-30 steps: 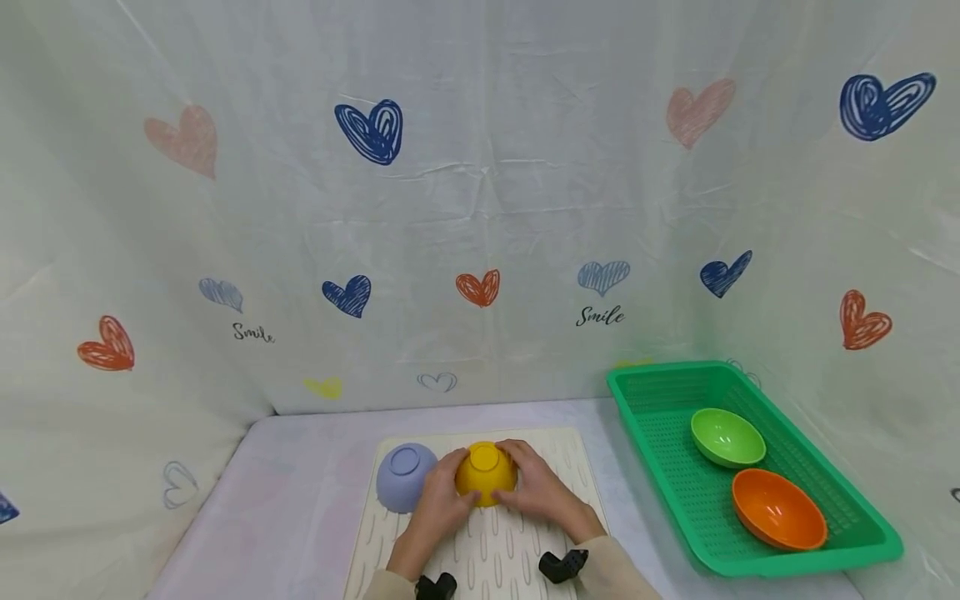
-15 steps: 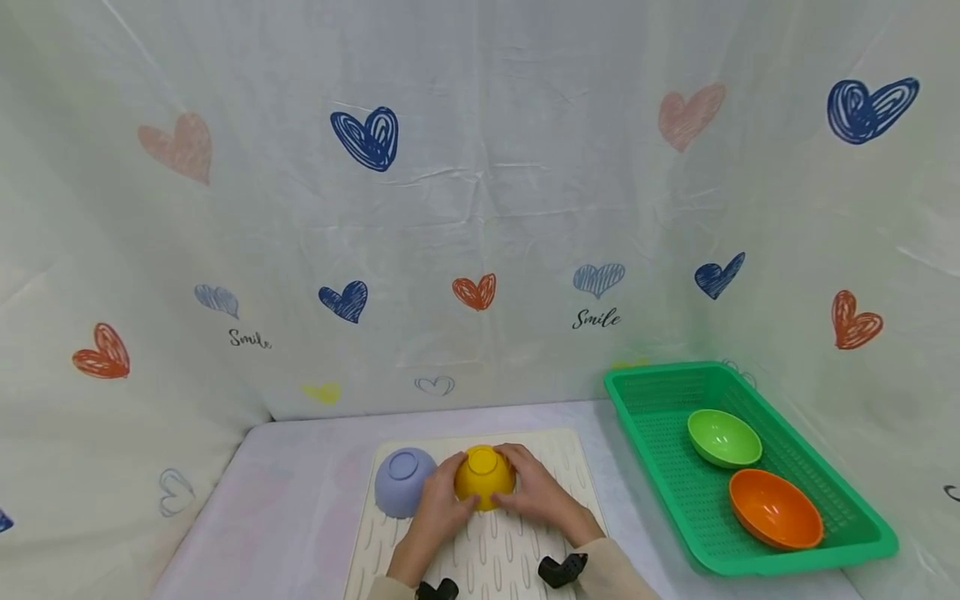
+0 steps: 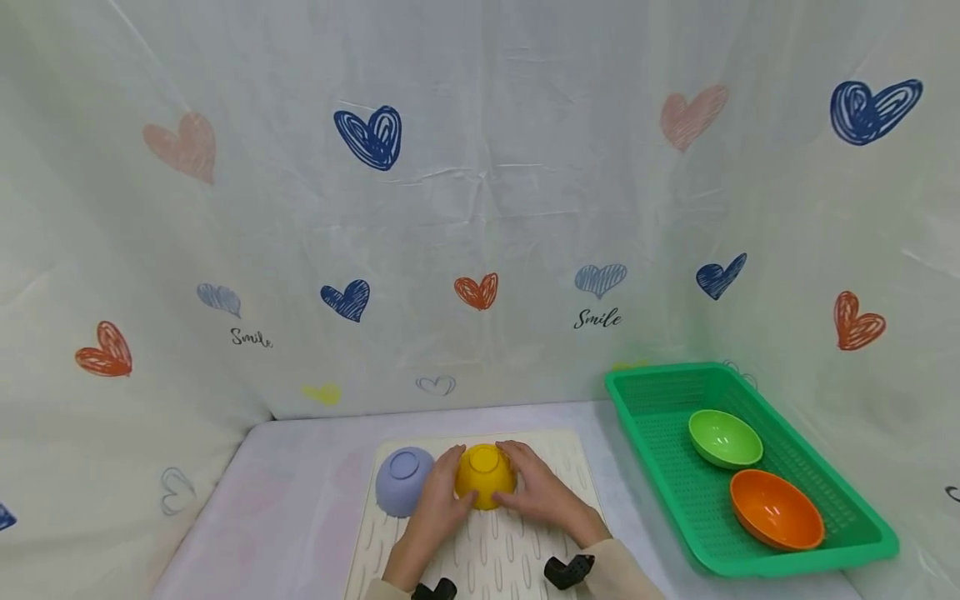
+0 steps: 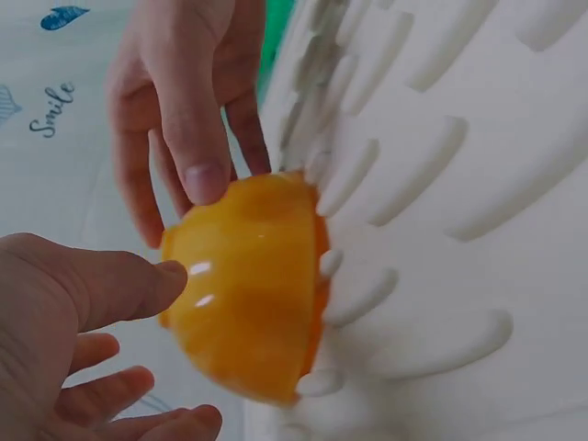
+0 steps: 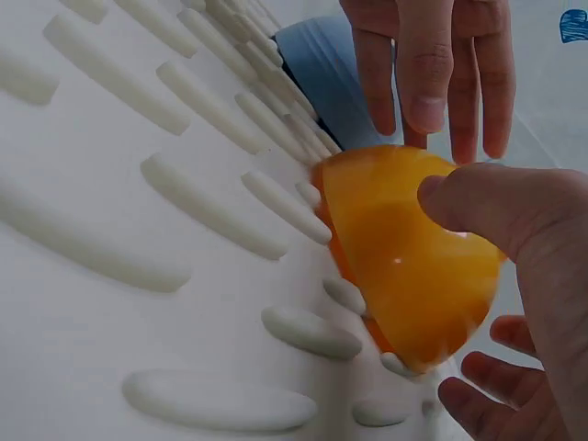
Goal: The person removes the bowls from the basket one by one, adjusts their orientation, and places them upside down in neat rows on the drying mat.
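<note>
A yellow bowl (image 3: 486, 483) stands upside down on the cream ridged mat (image 3: 491, 575), its foot ring upward. My left hand (image 3: 437, 500) is at its left side, fingers loosely extended. In the left wrist view the left thumb (image 4: 152, 285) comes close to the bowl's wall; I cannot tell whether it touches. On the other side is my right hand (image 3: 543, 492), fingers spread, with the right thumb (image 5: 450, 193) in front of the bowl in the right wrist view. A lavender bowl (image 3: 402, 490), also upside down, sits just left of my left hand.
At the right stands a green basket (image 3: 660, 500) with a light green bowl (image 3: 724, 439) and an orange bowl (image 3: 777, 510) in it, both right side up. Behind the pale tabletop (image 3: 300, 492) hangs a white curtain (image 3: 420, 217) with printed hearts.
The left fingertips have drawn slightly away from the top of the yellow bowl, and the right hand has eased outward a little. Both bowls on the mat stay in place.
</note>
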`<control>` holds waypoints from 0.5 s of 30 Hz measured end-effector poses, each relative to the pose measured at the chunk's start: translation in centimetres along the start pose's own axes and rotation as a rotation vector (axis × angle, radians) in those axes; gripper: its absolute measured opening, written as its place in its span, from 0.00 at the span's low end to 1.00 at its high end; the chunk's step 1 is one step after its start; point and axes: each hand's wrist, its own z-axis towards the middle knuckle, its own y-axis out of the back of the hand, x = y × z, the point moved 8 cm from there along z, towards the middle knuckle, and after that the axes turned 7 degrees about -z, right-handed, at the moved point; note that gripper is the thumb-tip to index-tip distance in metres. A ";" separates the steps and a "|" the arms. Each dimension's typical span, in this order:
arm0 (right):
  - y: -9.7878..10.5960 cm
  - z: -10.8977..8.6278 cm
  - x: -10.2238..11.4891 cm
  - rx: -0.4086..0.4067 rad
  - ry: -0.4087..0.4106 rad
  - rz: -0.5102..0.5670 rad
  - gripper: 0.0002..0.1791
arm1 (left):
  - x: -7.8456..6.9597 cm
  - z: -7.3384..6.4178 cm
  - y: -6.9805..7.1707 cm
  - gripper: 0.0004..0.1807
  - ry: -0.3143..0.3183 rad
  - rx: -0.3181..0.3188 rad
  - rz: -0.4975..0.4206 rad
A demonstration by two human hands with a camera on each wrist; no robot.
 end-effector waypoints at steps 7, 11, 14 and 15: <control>3.2 -1.3 1.4 -0.036 0.036 -0.001 0.42 | -0.8 -0.4 2.5 0.32 -0.004 -0.020 -0.102; 5.7 -2.2 2.8 -0.061 0.074 0.016 0.42 | -1.2 -0.8 5.3 0.32 -0.004 -0.082 -0.071; 7.8 -2.6 3.6 -0.093 0.101 0.000 0.43 | -1.6 -0.7 7.9 0.33 -0.057 -0.181 -0.032; 8.4 -2.8 3.8 -0.105 0.108 -0.016 0.43 | -1.8 -0.6 8.7 0.34 -0.073 -0.210 -0.024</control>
